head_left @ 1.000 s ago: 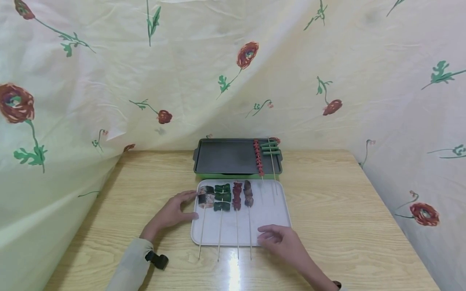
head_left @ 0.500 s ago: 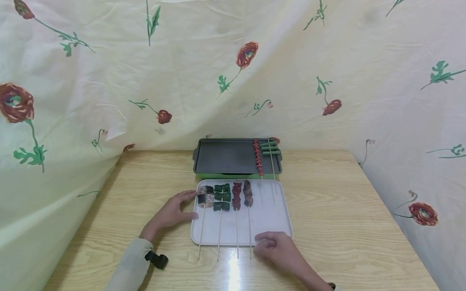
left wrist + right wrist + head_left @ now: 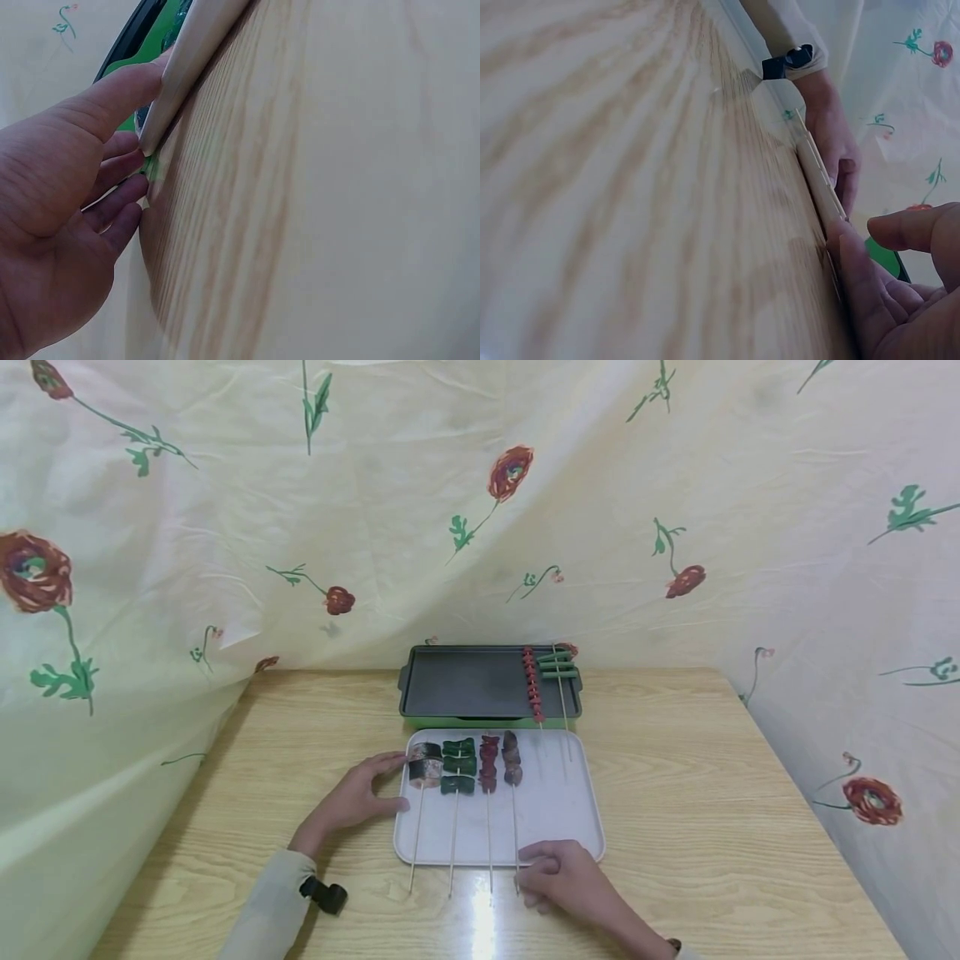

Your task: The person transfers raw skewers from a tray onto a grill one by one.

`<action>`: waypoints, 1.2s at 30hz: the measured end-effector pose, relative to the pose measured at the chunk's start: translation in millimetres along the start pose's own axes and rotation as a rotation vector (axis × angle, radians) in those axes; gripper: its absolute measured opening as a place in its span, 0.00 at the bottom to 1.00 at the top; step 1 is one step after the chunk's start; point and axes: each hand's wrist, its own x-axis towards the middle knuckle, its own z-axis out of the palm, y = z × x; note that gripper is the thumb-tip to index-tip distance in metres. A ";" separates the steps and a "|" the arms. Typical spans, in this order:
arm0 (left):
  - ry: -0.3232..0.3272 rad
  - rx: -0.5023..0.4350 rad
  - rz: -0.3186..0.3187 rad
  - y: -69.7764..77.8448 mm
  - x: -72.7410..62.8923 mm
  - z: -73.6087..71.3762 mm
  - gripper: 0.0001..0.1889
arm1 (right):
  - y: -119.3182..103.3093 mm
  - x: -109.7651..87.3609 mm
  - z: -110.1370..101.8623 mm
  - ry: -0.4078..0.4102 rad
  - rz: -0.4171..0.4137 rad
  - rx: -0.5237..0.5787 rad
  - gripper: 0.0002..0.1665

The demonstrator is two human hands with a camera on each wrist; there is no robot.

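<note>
On a white tray (image 3: 555,827) lie several skewers, side by side with their sticks toward me: a skewer of fish-like slices with dark skin (image 3: 425,766), one with green pieces (image 3: 458,766), one with red meat (image 3: 488,763) and a brown one (image 3: 512,758). My left hand (image 3: 360,795) touches the tray's left rim, thumb and fingers spread apart. Near the tray's front right edge, my right hand (image 3: 566,878) has its fingertips beside the stick end of the brown skewer. Thumb and forefinger stand apart in the right wrist view, where the hand (image 3: 900,300) is partly cut off.
A dark griddle with a green base (image 3: 468,681) stands behind the tray. On its right side lie a red skewer (image 3: 532,685) and a skewer of green pods (image 3: 557,664), their sticks reaching over the tray. A flowered cloth (image 3: 420,510) hangs behind the wooden table (image 3: 675,760).
My right hand has moved left and toward me, from over the tray's front right part to the brown skewer's stick end. The left hand and the skewers have not visibly moved.
</note>
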 end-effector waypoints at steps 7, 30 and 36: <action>-0.001 -0.004 -0.003 0.5 -0.1 -0.3 0.41 | 2.2 3.0 -0.4 -0.018 0.025 0.058 0.27; 0.003 -0.003 0.004 -2.9 1.5 0.6 0.42 | -4.9 -1.3 -7.7 0.057 -0.007 0.050 0.25; 0.004 0.001 0.004 -2.9 1.4 0.3 0.42 | -6.0 -2.4 -10.2 0.067 -0.005 0.002 0.24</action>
